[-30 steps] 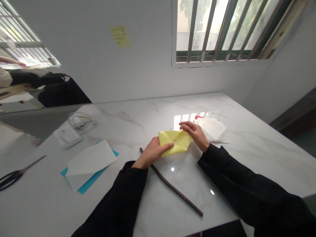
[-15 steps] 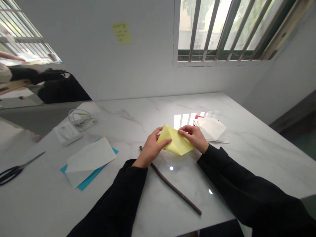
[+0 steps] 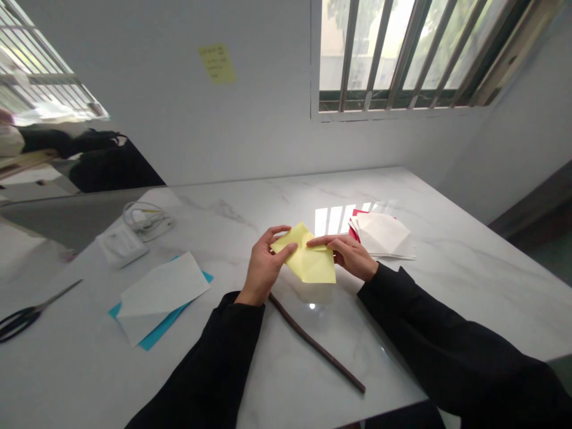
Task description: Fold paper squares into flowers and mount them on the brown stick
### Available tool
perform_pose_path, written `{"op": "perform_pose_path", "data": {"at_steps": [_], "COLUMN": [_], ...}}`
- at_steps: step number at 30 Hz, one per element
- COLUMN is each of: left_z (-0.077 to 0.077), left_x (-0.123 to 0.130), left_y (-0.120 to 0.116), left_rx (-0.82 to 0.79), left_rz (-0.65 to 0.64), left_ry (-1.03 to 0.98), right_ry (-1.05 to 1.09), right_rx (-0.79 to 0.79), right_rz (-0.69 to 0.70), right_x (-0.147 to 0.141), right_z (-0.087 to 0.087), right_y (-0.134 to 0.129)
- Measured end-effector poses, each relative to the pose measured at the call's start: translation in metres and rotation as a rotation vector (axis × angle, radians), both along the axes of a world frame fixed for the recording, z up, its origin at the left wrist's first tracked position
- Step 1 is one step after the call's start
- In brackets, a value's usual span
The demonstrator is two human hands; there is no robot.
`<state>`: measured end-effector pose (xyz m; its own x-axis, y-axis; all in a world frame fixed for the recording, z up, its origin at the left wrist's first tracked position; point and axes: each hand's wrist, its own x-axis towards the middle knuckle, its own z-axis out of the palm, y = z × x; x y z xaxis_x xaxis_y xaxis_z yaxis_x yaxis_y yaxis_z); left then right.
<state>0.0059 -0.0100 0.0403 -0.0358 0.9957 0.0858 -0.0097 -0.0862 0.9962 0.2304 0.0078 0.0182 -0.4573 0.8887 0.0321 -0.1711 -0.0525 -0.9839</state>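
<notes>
A creased piece of yellow paper (image 3: 315, 268) is held up over the marble-patterned table. My left hand (image 3: 267, 259) pinches its left side, thumb in front and fingers behind. At its upper right edge my right hand (image 3: 351, 253) grips the paper, with the index finger stretched across the front and the other fingers curled, partly hidden. Below the hands a thin brown stick (image 3: 319, 345) lies slantwise, its far end covered by my left hand and sleeve. Right of my right hand rests a stack of folded white paper (image 3: 384, 233) with red paper (image 3: 354, 231) showing underneath.
To the left, white paper (image 3: 163, 290) lies over blue paper (image 3: 154, 341). Black-handled scissors (image 3: 27, 319) are at the far left. A white box (image 3: 123, 245) and a coiled white cable (image 3: 149, 221) sit behind. A yellow note (image 3: 217, 64) is stuck on the wall beside the barred window.
The yellow paper has shifted left and turned in my hands. My right index finger now extends across it, where before the thumb and finger pinched its top edge. The left hand moved slightly left.
</notes>
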Motion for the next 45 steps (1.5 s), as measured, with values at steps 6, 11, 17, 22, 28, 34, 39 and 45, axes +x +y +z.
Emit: {"op": "perform_pose_path", "data": {"at_steps": [6,11,17,22,28,34,39,45], "left_z": [0.004,0.003,0.001,0.004,0.01,0.008,0.01,0.014], "left_x": [0.003,0.003,0.004,0.007,0.008,0.005,0.002,0.001], "left_y": [-0.002,-0.003,-0.003,-0.005,-0.009,-0.006,-0.006,-0.005], "left_rx": [-0.152,-0.155,-0.177,-0.171,-0.219,-0.259,-0.244,-0.032], "left_rz": [-0.002,0.011,-0.005,-0.07,-0.064,-0.062,-0.147,-0.114], "left_ry": [-0.258,-0.232,-0.271,-0.215,-0.253,-0.29,-0.307,-0.088], "right_ry": [-0.112,-0.399,-0.509,-0.479,-0.384,-0.403,-0.403,-0.294], "right_rx": [0.372,0.803,0.948,0.858,0.842,0.851,0.842,0.757], "right_rz": [0.124,-0.147,-0.222,-0.274,-0.152,-0.091,-0.214,-0.298], "right_x": [0.0,-0.002,-0.001,-0.004,-0.007,-0.008,-0.005,-0.002], "right_z": [-0.003,-0.003,-0.004,-0.007,-0.001,-0.003,-0.006,-0.008], "right_y": [-0.005,-0.013,-0.016,-0.017,-0.018,-0.017,-0.011,-0.004]}}
